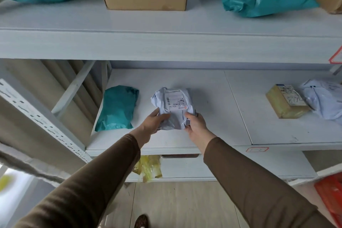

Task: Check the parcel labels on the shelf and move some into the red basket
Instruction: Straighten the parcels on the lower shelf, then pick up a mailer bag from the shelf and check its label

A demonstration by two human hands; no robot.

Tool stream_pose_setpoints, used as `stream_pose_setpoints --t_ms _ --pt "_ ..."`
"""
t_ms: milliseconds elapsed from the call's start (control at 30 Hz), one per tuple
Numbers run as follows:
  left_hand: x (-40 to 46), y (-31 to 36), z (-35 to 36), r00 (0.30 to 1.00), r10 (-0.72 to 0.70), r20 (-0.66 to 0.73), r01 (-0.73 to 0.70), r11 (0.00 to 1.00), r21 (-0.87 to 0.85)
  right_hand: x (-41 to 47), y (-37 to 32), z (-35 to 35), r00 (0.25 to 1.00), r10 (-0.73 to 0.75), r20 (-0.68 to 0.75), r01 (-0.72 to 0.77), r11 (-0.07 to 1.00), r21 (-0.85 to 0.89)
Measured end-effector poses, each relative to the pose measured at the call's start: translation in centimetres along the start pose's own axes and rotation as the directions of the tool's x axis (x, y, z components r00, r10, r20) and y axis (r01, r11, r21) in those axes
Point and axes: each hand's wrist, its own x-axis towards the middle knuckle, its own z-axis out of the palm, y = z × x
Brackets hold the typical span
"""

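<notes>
Illumination was soft, even and diffuse, with a cool cast; shadows were faint. A bright overexposed patch appeared at the lower left corner. Wide-angle distortion bowed the shelf edge [166,46]. Peripheral regions showed motion blur; the centre was sharper.

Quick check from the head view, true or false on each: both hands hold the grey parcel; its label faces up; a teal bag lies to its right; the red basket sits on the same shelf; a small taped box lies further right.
1. Left hand and right hand both hold the grey parcel. True.
2. Its label faces up. True.
3. The teal bag lies to its right. False: to its left.
4. The red basket sits on that shelf. False: it is lower, at the right edge.
5. A small taped box lies further right. True.
</notes>
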Motion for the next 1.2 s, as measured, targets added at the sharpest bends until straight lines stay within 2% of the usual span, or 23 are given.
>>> stream_pose_setpoints --t_ms 100,267,400,467,500,533,600,633,667,700,733,800,867,933,1033,1200 --pt "2.2 0.3 -1.1 0.999 -0.045 -0.003 0.045 0.999 -0.001 1.6 -0.3 1.1 1.0 -0.001 -0.011 0.001 1.0 -0.026" --pt "4.1 1.3 -2.0 0.999 -0.035 0.026 0.035 0.999 0.014 4.4 -0.1 1.8 0.995 -0.073 -0.067 0.053 0.964 -0.261" --pt "5.7 0.7 -2.6 0.995 -0.058 0.079 0.054 0.997 0.048 5.2 -0.1 1.8 0.99 -0.071 -0.12 0.027 0.94 -0.34" --pt "5.3 0.7 -2.8 0.995 -0.067 0.075 0.06 0.995 0.082 5.2 -0.2 1.8 0.969 -0.131 -0.211 0.005 0.861 -0.509" --pt "4.8 0.9 -3.0 0.997 -0.054 0.063 0.048 0.995 0.091 5.0 -0.2 2.0 0.938 -0.219 -0.267 0.012 0.792 -0.61" --pt "4.5 0.9 -3.3 0.999 -0.042 0.034 0.039 0.994 0.104 4.7 -0.3 2.5 0.893 -0.358 -0.272 0.079 0.72 -0.69" --pt "3.8 1.2 -4.8 0.997 0.042 -0.068 -0.03 0.984 0.178 3.5 -0.1 4.3 0.749 -0.651 -0.121 0.353 0.547 -0.759" --pt "3.5 1.4 -5.9 0.987 0.102 -0.128 -0.069 0.968 0.239 2.7 0.0 5.6 0.667 -0.745 -0.024 0.475 0.45 -0.756" --pt "3.7 1.3 -7.4 0.969 0.159 -0.191 -0.098 0.95 0.295 2.0 0.3 7.2 0.603 -0.795 0.066 0.574 0.375 -0.728" --pt "3.7 1.3 -9.0 0.948 0.197 -0.25 -0.111 0.941 0.319 1.1 0.7 8.8 0.575 -0.804 0.152 0.65 0.337 -0.681" --pt "3.6 1.3 -10.7 0.929 0.203 -0.309 -0.099 0.942 0.321 0.5 1.2 10.5 0.587 -0.777 0.229 0.697 0.34 -0.632" --pt "3.8 1.0 -14.2 0.888 0.175 -0.424 -0.051 0.956 0.288 -0.3 2.4 13.8 0.71 -0.611 0.349 0.676 0.455 -0.58" --pt "4.1 0.2 -17.2 0.853 0.107 -0.51 -0.002 0.979 0.202 -0.2 3.9 16.6 0.859 -0.337 0.385 0.51 0.628 -0.588" --pt "5.0 -1.6 -19.9 0.851 -0.011 -0.526 0.069 0.993 0.092 0.1 5.3 18.3 0.942 -0.088 0.325 0.281 0.739 -0.613" --pt "6.1 -3.8 -22.1 0.859 -0.139 -0.493 0.177 0.984 0.032 0.6 7.2 19.3 0.956 0.18 0.231 -0.023 0.833 -0.553" --pt "4.9 -3.7 -21.3 0.886 -0.225 -0.405 0.193 0.974 -0.12 1.0 8.3 19.5 0.94 0.277 0.199 -0.164 0.878 -0.45"
